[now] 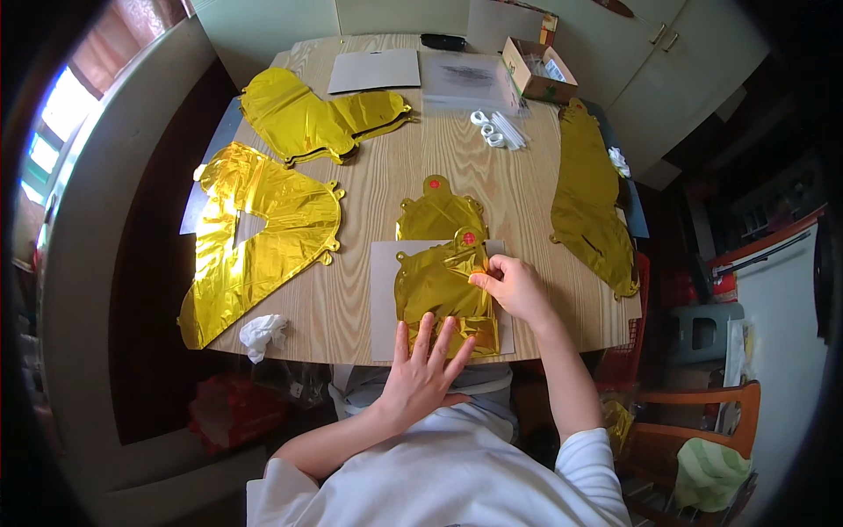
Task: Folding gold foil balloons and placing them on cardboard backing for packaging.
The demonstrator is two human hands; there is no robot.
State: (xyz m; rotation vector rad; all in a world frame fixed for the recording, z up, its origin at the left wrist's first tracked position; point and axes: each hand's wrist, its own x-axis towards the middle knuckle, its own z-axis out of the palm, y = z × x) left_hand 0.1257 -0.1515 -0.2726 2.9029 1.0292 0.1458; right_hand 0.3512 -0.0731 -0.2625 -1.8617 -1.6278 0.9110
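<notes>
On the grey sheet (382, 299) at the table's (369, 184) near edge lies a folded gold foil balloon (435, 285); the left hand (421, 373) presses it flat, fingers spread, while the right hand (514, 285) pinches its upper edge.

The lower edge of the folded gold foil balloon (439, 285) is covered by the left hand (423, 369), and part of its right side by the right hand (514, 288). The contents of the open cardboard box (537, 70) are too small to be identified. The far table (369, 193) edge is blurred by lens curvature.
</notes>
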